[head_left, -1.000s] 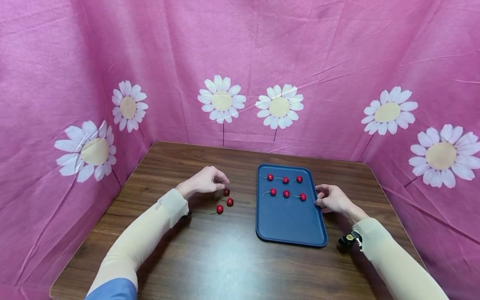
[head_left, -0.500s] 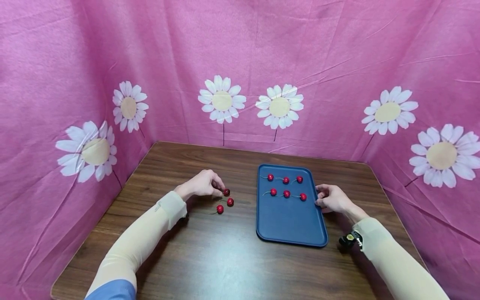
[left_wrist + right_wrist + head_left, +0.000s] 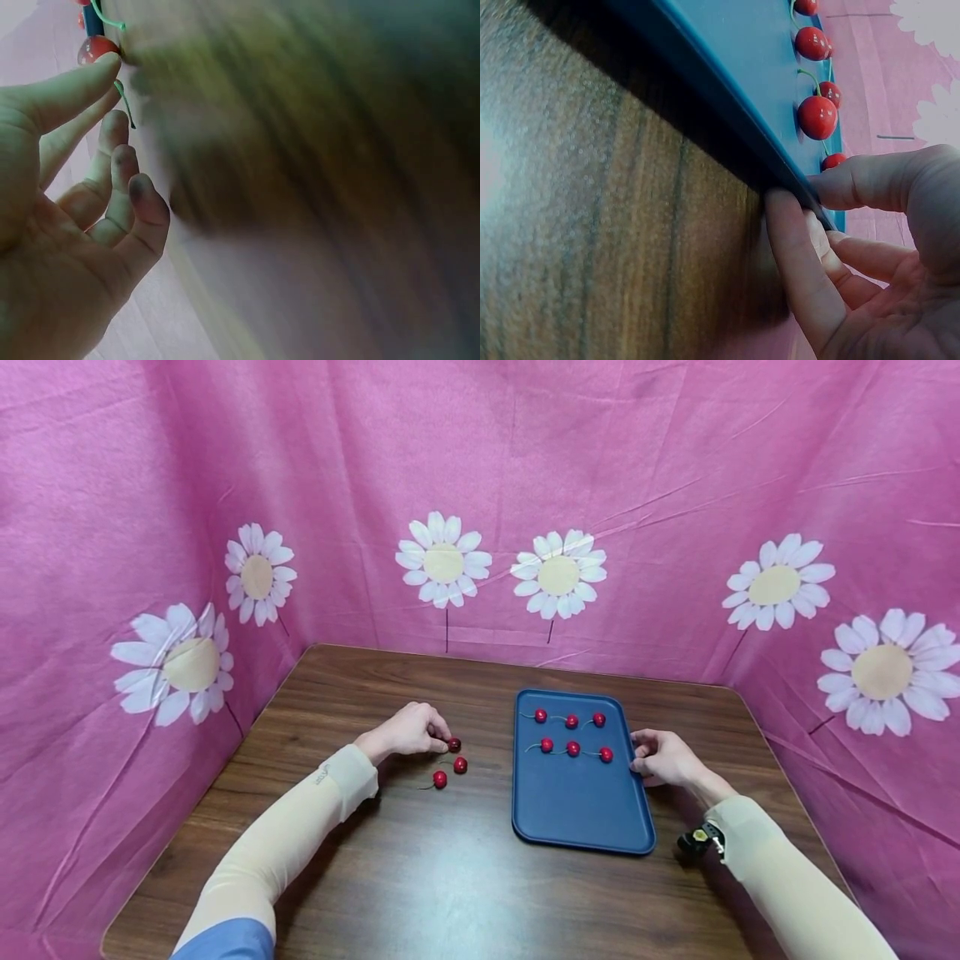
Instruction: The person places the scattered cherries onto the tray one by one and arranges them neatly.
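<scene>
At the left of the table, my left hand pinches a red cherry between thumb and index finger. In the left wrist view the cherry sits at the thumb tip, and a green stem sticks out below. Two more cherries lie on the wood close by, one nearer the hand, the other further forward. My right hand grips the right rim of the blue tray; in the right wrist view the thumb lies over the rim, with other fingers at its outer side.
Two rows of cherries lie in the far half of the tray, such as the front middle cherry. The brown wooden table meets a pink flowered curtain at its back and sides.
My left hand has come down from above the farthest loose cherry, and its thumb and index finger have closed on it. The right hand and the tray have stayed in place.
</scene>
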A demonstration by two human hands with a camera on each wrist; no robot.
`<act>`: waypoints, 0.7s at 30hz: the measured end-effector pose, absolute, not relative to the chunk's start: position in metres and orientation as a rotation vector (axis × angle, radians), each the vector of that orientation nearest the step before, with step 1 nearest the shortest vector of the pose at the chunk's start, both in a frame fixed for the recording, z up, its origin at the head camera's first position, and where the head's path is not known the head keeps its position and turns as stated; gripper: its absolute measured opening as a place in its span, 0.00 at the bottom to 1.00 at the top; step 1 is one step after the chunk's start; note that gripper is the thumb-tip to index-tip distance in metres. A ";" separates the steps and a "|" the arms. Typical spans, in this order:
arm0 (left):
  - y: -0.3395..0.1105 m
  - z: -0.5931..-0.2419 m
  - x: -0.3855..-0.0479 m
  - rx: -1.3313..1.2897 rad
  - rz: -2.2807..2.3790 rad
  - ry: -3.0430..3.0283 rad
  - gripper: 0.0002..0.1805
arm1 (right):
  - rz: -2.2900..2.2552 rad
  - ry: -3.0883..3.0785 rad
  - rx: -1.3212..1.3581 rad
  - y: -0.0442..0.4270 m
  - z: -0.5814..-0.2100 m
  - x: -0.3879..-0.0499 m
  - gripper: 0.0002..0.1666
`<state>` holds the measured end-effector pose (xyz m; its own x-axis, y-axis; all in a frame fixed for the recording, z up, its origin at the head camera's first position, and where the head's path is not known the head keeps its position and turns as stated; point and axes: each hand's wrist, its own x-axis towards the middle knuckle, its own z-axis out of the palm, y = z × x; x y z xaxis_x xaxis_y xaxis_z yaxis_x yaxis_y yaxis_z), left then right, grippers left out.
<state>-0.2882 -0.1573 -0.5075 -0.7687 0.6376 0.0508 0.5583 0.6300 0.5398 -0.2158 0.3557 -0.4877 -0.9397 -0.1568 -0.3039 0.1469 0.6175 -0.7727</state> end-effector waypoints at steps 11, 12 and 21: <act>-0.148 -0.506 -0.287 0.923 0.763 2.708 0.03 | -1.237 2.509 -0.002 0.356 -0.487 -0.215 0.36; -0.147 -0.504 -0.285 0.921 0.755 2.712 0.03 | -1.236 2.509 0.000 0.356 -0.487 -0.215 0.36; -0.145 -0.492 -0.275 0.940 0.705 2.732 0.05 | -1.230 2.512 0.009 0.355 -0.486 -0.215 0.37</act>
